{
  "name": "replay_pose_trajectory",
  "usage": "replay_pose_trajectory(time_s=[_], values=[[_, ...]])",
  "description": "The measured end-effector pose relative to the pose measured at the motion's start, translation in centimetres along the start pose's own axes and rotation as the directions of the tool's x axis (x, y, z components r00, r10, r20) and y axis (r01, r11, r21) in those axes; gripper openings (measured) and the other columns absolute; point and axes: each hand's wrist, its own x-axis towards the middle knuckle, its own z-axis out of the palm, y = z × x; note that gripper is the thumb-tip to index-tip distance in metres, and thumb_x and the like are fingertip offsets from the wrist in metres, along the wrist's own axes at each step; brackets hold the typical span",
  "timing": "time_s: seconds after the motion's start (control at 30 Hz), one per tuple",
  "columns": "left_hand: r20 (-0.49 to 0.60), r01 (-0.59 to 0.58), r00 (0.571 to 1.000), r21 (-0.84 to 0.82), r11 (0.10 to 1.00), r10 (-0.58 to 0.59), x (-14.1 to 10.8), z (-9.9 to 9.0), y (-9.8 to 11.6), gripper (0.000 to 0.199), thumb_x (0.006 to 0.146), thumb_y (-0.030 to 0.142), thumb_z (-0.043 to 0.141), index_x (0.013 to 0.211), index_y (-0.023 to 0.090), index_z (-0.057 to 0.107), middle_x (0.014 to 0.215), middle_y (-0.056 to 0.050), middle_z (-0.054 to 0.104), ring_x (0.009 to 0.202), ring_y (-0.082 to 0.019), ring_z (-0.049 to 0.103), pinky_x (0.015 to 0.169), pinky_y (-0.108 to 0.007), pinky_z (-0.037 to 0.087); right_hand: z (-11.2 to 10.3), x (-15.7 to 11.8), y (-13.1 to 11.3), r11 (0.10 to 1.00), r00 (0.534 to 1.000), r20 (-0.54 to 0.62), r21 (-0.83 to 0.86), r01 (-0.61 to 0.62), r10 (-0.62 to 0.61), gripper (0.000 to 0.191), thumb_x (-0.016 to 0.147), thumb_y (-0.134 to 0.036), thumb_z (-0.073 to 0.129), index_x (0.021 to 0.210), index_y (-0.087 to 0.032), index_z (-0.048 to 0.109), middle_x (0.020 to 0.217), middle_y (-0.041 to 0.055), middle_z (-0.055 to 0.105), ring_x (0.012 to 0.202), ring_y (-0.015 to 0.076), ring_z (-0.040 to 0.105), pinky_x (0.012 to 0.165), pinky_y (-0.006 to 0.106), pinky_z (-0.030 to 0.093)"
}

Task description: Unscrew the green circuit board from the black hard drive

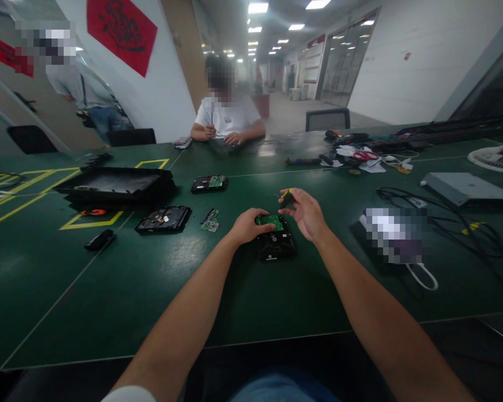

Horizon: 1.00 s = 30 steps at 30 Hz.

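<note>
Left hand (250,225) grips a drive (279,245), board (272,223) still on, the right hand (307,214) pinching a screwdriver (288,196), another board (210,221) already loose.

Green table (184,290), before us: one black drive (283,247), a green circuit board (274,220) at its far end, our left hand (248,225) laid on both. Our right hand (307,215), just beside: one yellow-and-black tool (288,196), pinched in the fingers. To our left: one loose board (210,221); a second drive (163,219); a third drive (209,183), farther off; one black tray (117,184). To our right: one grey metal box (469,188). Opposite us: one seated person (230,114), white shirt.
</note>
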Motion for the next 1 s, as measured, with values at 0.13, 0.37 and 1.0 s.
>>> replay_pose_trajectory(time_s=[0.13, 0.37, 1.0], values=[[0.009, 0.005, 1.000, 0.000, 1.000, -0.005, 0.04, 0.05, -0.07, 0.055, 0.083, 0.056, 0.080, 0.125, 0.021, 0.072, 0.119, -0.008, 0.074, 0.102, -0.026, 0.069, 0.089, -0.038, 0.054, 0.09, 0.00, -0.10, 1.000, 1.000, -0.012, 0.010, 0.001, -0.001, 0.026, 0.088, -0.051, 0.076, 0.096, -0.026, 0.079, 0.101, 0.0042, 0.071, 0.095, 0.0197, 0.065, 0.070, 0.031, 0.062], [-0.008, -0.018, 1.000, -0.026, 1.000, 0.017, -0.08, -0.03, 0.08, 0.052, 0.084, 0.054, 0.080, 0.124, 0.021, 0.072, 0.119, -0.007, 0.074, 0.103, -0.025, 0.069, 0.091, -0.037, 0.054, 0.14, -0.10, -0.11, 1.000, 1.000, 0.003, 0.008, -0.008, 0.008, 0.026, 0.088, -0.050, 0.076, 0.098, -0.026, 0.079, 0.099, 0.0042, 0.071, 0.094, 0.0198, 0.065, 0.072, 0.032, 0.062], [0.032, 0.005, 0.999, 0.060, 0.998, -0.007, 0.15, -0.01, -0.08, 0.064, 0.083, 0.060, 0.078, 0.132, 0.020, 0.070, 0.125, -0.011, 0.070, 0.116, -0.030, 0.067, 0.104, -0.042, 0.052, 0.04, -0.09, -0.08, 0.999, 1.000, 0.006, -0.032, -0.024, 0.024, 0.030, 0.087, -0.054, 0.075, 0.099, -0.027, 0.077, 0.096, 0.0037, 0.072, 0.095, 0.0206, 0.066, 0.072, 0.032, 0.061]])
